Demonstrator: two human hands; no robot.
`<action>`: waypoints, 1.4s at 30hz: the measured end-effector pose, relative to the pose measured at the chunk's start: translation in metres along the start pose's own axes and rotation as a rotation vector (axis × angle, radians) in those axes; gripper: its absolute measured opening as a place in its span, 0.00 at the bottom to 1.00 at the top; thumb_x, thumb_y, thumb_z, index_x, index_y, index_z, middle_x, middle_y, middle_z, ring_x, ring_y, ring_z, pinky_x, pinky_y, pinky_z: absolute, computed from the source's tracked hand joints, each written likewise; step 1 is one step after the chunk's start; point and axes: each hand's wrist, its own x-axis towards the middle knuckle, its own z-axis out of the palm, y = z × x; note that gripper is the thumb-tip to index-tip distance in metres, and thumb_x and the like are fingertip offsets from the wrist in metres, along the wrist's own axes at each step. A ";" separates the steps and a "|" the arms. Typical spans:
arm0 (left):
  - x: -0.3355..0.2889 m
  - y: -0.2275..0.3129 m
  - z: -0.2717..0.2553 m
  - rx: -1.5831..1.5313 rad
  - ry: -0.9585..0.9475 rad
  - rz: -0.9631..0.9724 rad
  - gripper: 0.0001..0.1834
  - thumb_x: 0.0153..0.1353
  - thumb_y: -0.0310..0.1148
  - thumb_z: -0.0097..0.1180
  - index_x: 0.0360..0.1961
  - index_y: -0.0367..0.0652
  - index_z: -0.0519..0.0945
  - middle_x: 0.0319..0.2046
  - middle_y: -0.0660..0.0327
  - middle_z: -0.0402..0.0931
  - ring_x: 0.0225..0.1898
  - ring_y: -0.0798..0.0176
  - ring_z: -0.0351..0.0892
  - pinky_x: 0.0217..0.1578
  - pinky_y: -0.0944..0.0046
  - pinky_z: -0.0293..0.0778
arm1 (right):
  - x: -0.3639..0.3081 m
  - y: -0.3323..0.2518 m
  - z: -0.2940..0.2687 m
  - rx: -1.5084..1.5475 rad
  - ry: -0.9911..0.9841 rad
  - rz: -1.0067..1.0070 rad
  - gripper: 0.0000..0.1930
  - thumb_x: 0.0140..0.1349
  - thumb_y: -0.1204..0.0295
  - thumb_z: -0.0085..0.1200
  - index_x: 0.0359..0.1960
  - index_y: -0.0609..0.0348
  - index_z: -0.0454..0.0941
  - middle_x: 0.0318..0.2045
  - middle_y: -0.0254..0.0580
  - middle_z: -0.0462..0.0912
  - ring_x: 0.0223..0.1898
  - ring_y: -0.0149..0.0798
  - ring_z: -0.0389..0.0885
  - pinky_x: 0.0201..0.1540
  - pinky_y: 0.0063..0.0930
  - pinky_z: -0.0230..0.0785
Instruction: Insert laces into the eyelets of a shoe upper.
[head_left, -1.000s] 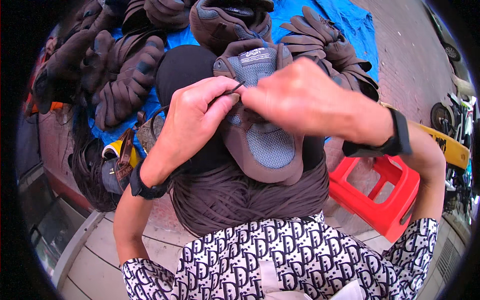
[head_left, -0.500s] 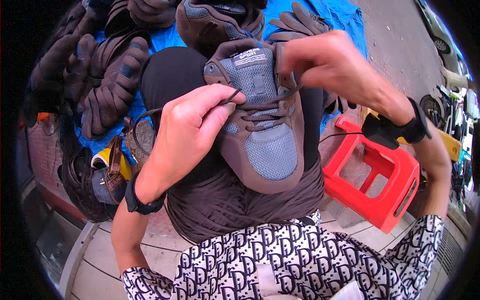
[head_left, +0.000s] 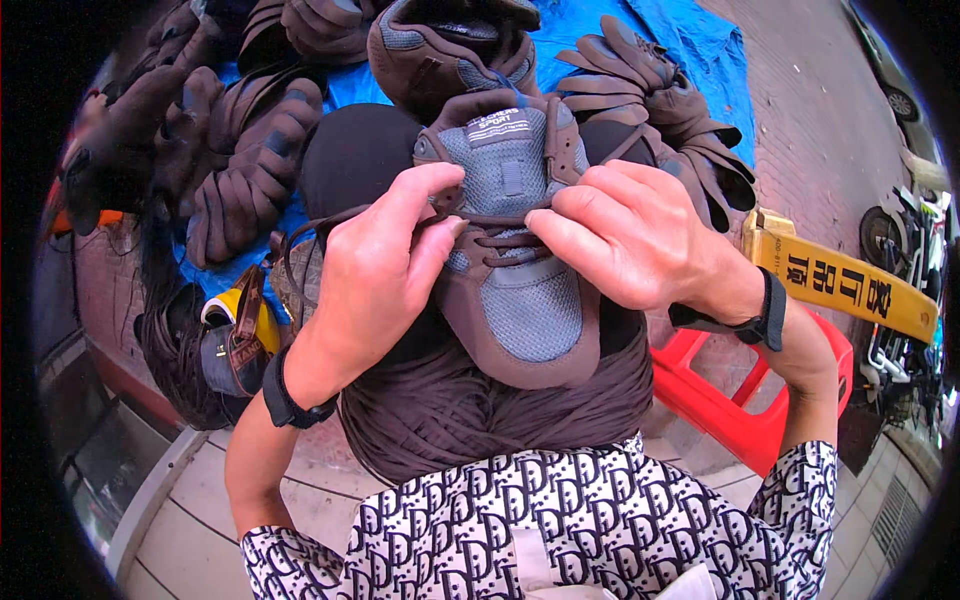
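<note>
A brown and grey-blue sneaker (head_left: 532,310) rests on my lap, toe pointing toward me. Its dark shoelace (head_left: 492,219) runs across the tongue, with the lower rows crossed below. My left hand (head_left: 385,250) is at the left eyelet edge, thumb and forefinger curled around the lace there; the exact grip is partly hidden. On the right side, my right hand (head_left: 630,235) pinches the lace between thumb and fingers, over the right eyelet flap. A thick bundle of brown laces (head_left: 480,410) lies across my lap beneath the toe.
Beyond my knees, another brown sneaker (head_left: 430,75) and several stacks of shoe uppers (head_left: 240,205) lie on a blue sheet (head_left: 740,75). A red plastic stool (head_left: 745,425) and a yellow signboard (head_left: 850,275) stand to the right. A yellow tape roll (head_left: 262,335) is at left.
My right hand has come down and left from above the right eyelets to the lace over the tongue. The left fingers have shifted slightly to the left eyelet edge. The yellow signboard now shows more fully.
</note>
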 end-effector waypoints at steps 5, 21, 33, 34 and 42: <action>0.003 0.009 0.003 0.073 -0.022 0.266 0.10 0.46 0.20 0.55 0.33 0.36 0.76 0.26 0.54 0.75 0.27 0.57 0.77 0.29 0.65 0.72 | 0.002 0.004 -0.006 0.473 0.028 0.491 0.09 0.39 0.80 0.51 0.27 0.61 0.73 0.17 0.35 0.71 0.20 0.34 0.73 0.21 0.25 0.66; 0.034 0.023 0.012 -0.018 -0.266 -0.032 0.04 0.47 0.24 0.53 0.25 0.35 0.75 0.15 0.57 0.71 0.16 0.73 0.69 0.20 0.71 0.66 | -0.004 -0.012 0.005 0.351 0.228 0.450 0.12 0.38 0.82 0.53 0.30 0.61 0.74 0.21 0.40 0.75 0.23 0.42 0.76 0.25 0.30 0.69; 0.010 0.012 -0.015 0.167 -0.050 0.088 0.11 0.45 0.22 0.57 0.33 0.38 0.74 0.24 0.62 0.71 0.16 0.73 0.62 0.19 0.73 0.62 | 0.011 0.022 -0.010 1.543 -0.329 1.089 0.18 0.37 0.83 0.53 0.35 0.60 0.75 0.20 0.32 0.76 0.19 0.18 0.70 0.17 0.10 0.54; 0.007 0.011 -0.018 0.226 -0.065 0.110 0.11 0.45 0.23 0.58 0.32 0.38 0.74 0.25 0.60 0.72 0.15 0.70 0.62 0.19 0.72 0.63 | 0.015 0.022 -0.012 1.544 -0.334 1.086 0.18 0.37 0.83 0.53 0.35 0.60 0.75 0.20 0.32 0.76 0.19 0.18 0.70 0.17 0.10 0.54; -0.004 -0.011 -0.030 0.250 -0.126 0.172 0.07 0.47 0.23 0.55 0.28 0.39 0.72 0.24 0.54 0.71 0.25 0.50 0.74 0.25 0.60 0.69 | -0.007 0.019 -0.005 0.954 -0.072 0.767 0.13 0.39 0.83 0.51 0.31 0.62 0.75 0.18 0.32 0.74 0.22 0.22 0.71 0.24 0.16 0.64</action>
